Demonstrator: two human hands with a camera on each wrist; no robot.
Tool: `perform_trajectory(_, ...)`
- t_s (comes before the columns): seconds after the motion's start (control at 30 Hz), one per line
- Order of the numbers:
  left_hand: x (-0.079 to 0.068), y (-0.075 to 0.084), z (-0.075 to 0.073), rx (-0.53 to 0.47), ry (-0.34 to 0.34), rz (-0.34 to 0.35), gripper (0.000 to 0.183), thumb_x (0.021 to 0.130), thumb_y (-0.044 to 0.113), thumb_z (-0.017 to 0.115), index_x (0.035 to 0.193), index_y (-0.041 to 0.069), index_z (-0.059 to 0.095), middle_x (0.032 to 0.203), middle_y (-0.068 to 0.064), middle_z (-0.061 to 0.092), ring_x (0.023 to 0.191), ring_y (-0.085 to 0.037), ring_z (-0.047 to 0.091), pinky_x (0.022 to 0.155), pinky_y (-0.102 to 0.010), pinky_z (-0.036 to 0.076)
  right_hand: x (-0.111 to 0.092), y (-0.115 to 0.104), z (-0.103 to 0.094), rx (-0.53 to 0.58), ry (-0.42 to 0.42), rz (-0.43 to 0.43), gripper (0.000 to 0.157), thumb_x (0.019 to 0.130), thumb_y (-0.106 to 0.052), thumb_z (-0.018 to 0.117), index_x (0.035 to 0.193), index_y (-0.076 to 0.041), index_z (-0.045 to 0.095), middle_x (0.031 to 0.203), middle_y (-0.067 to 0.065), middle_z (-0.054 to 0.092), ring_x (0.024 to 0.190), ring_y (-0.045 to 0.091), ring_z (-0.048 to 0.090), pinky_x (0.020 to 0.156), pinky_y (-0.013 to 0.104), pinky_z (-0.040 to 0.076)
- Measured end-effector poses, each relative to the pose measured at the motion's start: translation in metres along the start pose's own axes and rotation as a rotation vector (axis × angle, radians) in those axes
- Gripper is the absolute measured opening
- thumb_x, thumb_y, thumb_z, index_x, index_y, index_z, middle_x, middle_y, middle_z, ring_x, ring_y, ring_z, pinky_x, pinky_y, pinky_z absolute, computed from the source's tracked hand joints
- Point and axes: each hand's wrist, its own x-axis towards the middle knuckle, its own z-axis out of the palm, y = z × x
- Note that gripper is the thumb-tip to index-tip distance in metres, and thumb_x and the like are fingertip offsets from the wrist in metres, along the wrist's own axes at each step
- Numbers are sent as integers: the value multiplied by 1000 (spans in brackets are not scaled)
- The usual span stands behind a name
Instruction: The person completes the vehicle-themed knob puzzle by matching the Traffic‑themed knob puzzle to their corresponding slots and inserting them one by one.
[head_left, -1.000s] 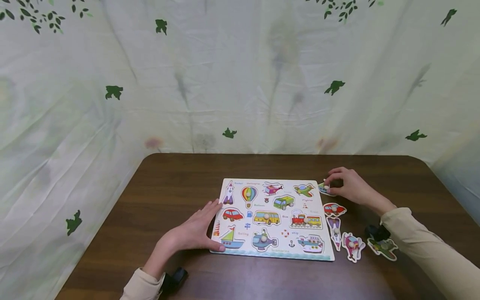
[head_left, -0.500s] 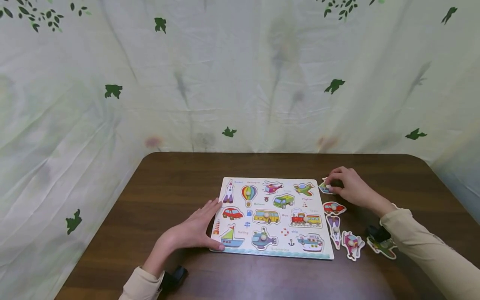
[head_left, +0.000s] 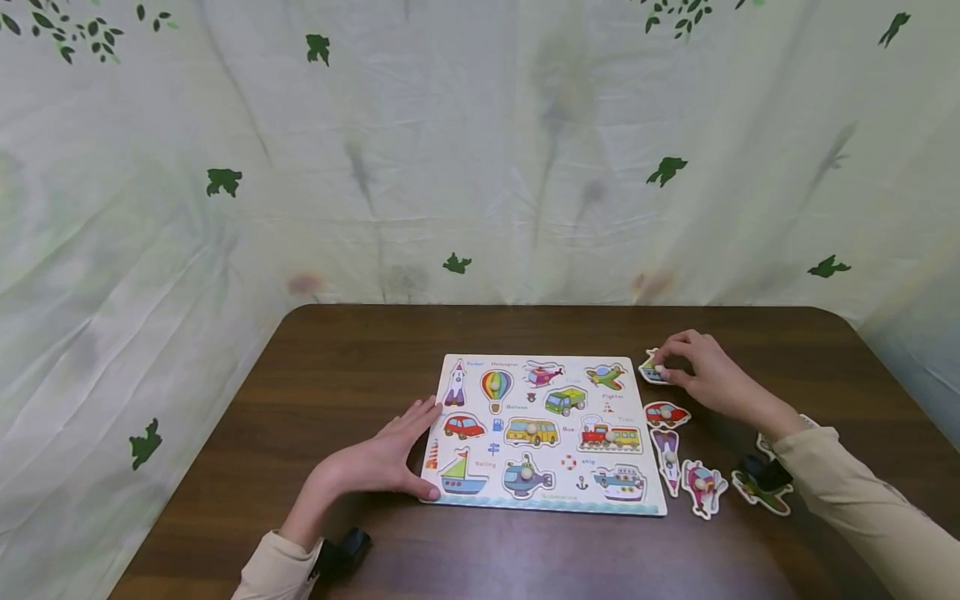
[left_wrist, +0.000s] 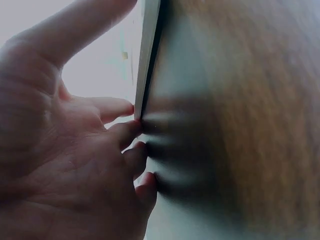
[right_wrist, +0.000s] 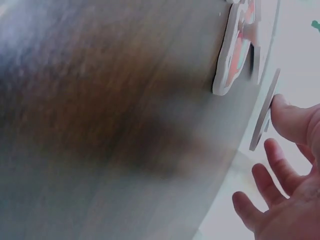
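Note:
A white vehicle puzzle board (head_left: 566, 502) lies on the table, several knobbed pieces seated in it. My left hand (head_left: 382, 454) is spread along its left edge, thumb on the front left corner; the fingertips (left_wrist: 146, 187) meet the board's side in the left wrist view. Past the board's far right corner, my right hand (head_left: 708, 375) pinches a sailboat puzzle piece (head_left: 651, 368) between thumb and finger. The right wrist view shows that piece (right_wrist: 264, 115) tilted at the thumb, with the other fingers loosely spread. Its knob is mostly hidden by the fingers.
Right of the board lie a red car piece (head_left: 666, 414), a purple rocket piece (head_left: 667, 461), a pink helicopter piece (head_left: 703, 489) and a green plane piece (head_left: 761, 493). Another piece (head_left: 765, 447) is mostly covered by the right sleeve (head_left: 847, 492). A printed curtain (head_left: 480, 167) hangs behind the table.
My right hand has shifted slightly up and away from the board with the sailboat piece, which shows more now. A piece edge has appeared by the right sleeve. The left hand stays put.

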Motion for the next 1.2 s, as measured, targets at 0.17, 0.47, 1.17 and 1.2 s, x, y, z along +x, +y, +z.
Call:
perform_trajectory(0.17, 0, 0, 0, -7, 5, -1, 114, 71, 46, 84, 156, 3, 20, 163, -15, 11, 149, -35, 3, 117, -55, 10, -1, -7, 1, 11, 11, -47, 12, 90, -3, 71, 96, -13, 68, 115, 15, 55, 108, 38, 45, 90, 57, 35)
perform_trajectory(0.47, 2, 1, 1, -24, 8, -33, 114, 70, 45, 84, 156, 5, 22, 163, -12, 13, 149, -32, 3, 116, -57, 10, -6, -21, 9, 54, 43, -105, 17, 88, 2, 71, 93, -13, 66, 113, 10, 55, 107, 31, 46, 87, 50, 38)
perform_trajectory(1.17, 1, -1, 2, -18, 14, -29, 114, 70, 47, 84, 156, 6, 23, 163, -12, 13, 149, -33, 4, 116, -58, 11, -20, -71, 21, 163, 60, -129, 17, 87, -4, 74, 94, -19, 68, 118, 8, 55, 113, 31, 47, 90, 50, 39)
perform_trajectory(1.2, 0, -1, 2, -20, 15, -32, 114, 70, 47, 84, 156, 6, 23, 163, -12, 13, 149, -33, 4, 116, -58, 11, -20, -73, 22, 168, 52, -126, 18, 87, -4, 74, 94, -19, 68, 118, 8, 55, 113, 31, 47, 90, 50, 40)
